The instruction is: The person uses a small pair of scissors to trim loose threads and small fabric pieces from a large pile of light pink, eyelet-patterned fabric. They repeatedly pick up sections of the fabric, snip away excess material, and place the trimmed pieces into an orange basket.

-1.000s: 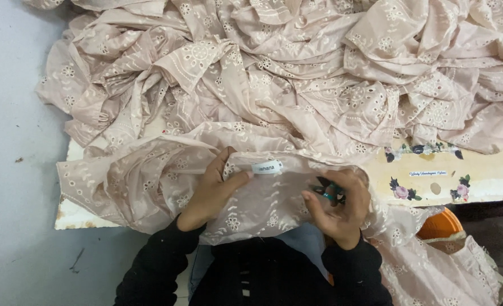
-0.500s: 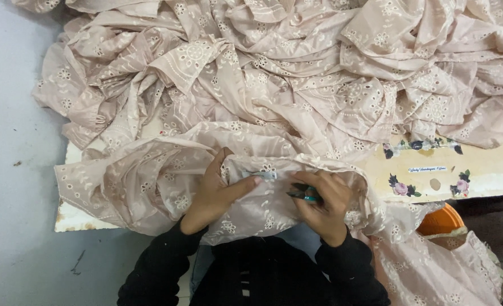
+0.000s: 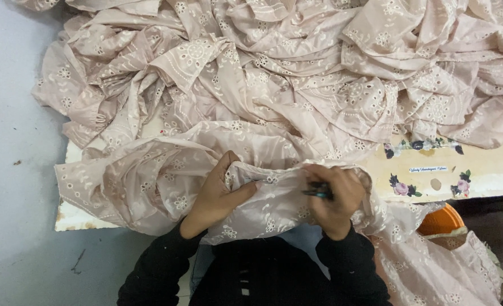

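Pinching a fold of pale pink embroidered fabric [image 3: 262, 195], the left hand [image 3: 217, 192] closes thumb against fingers on the cloth just in front of the person's body. The right hand [image 3: 333, 198] is curled shut around a small dark tool [image 3: 318, 191], teal at the handle, its tip pointed toward the stretch of fabric between the two hands. By the look of it, this is the trimming step on an edge of the garment; the next move calls for the cloth kept taut and the tool brought exactly onto the spot, which is too small to make out. Both wrists bend inward, black sleeves [image 3: 160, 266] drawn close to the chest. The fabric spills over a pale bench [image 3: 489, 181] with flower decals [image 3: 401, 187], under a large heap of the same pink cloth [image 3: 296, 73]. An orange container [image 3: 441, 221] sits at the right.
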